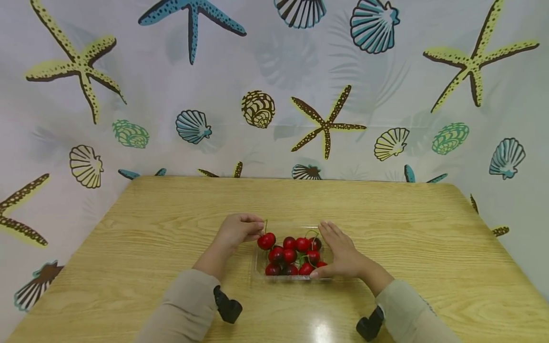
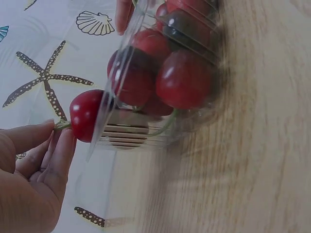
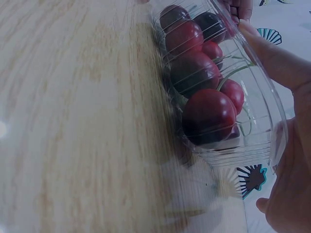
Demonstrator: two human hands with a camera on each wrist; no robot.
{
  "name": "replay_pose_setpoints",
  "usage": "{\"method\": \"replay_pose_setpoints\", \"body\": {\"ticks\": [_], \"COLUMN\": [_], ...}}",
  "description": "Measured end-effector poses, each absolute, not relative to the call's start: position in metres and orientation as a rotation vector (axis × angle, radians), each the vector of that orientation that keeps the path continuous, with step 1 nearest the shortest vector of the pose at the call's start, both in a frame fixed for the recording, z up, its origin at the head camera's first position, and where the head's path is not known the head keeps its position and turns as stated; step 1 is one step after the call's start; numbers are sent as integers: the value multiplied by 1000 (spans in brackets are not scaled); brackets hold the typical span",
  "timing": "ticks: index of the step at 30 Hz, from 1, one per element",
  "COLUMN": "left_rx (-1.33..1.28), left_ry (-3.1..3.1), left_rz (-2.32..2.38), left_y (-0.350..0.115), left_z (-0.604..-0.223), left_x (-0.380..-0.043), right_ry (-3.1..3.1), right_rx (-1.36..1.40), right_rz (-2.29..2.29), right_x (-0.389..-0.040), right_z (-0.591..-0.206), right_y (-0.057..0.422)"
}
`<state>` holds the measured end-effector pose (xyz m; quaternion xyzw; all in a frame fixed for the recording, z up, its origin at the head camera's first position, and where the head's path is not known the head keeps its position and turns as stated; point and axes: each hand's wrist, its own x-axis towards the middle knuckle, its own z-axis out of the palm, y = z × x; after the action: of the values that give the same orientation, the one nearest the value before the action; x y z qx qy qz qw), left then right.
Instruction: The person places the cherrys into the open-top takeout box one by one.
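Note:
A clear plastic punnet (image 1: 260, 274) of red cherries sits on the table. My left hand (image 1: 240, 232) pinches one cherry (image 1: 267, 241) by its green stem at the punnet's back left corner. In the left wrist view that cherry (image 2: 87, 115) is at the rim, partly behind the clear plastic, with finger and thumb on the stem. Across the punnet's right end, my right hand (image 1: 343, 252) holds it, thumb at the near edge and fingertips at the far edge. Several dark and bright red cherries (image 3: 209, 116) lie inside, some with stems. My right palm hides part of the right end.
The wood-grain table (image 1: 171, 224) stretches around the punnet on all sides. A white cloth (image 1: 231, 152) printed with shells and starfish hangs behind it and along both sides. Black wrist cameras (image 1: 227, 305) are strapped at both sleeve cuffs.

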<state>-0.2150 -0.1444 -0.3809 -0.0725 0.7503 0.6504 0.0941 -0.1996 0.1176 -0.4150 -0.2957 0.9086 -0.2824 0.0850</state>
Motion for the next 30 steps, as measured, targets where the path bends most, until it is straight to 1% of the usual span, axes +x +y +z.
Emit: {"method": "replay_pose_setpoints", "body": {"ticks": [15,30], "left_rx": [-270,-258], "left_ry": [2165,2093], "left_rz": [1978,2073], "left_y": [-127,-117], "left_z": [-387,-389], "left_x": [-217,-221], "right_ry": [2703,2702], "right_rx": [-877,-882], "right_rz": [-844,-837], "right_x": [-200,-201], "right_z": [-415,-416], "right_y": [118,119]}}
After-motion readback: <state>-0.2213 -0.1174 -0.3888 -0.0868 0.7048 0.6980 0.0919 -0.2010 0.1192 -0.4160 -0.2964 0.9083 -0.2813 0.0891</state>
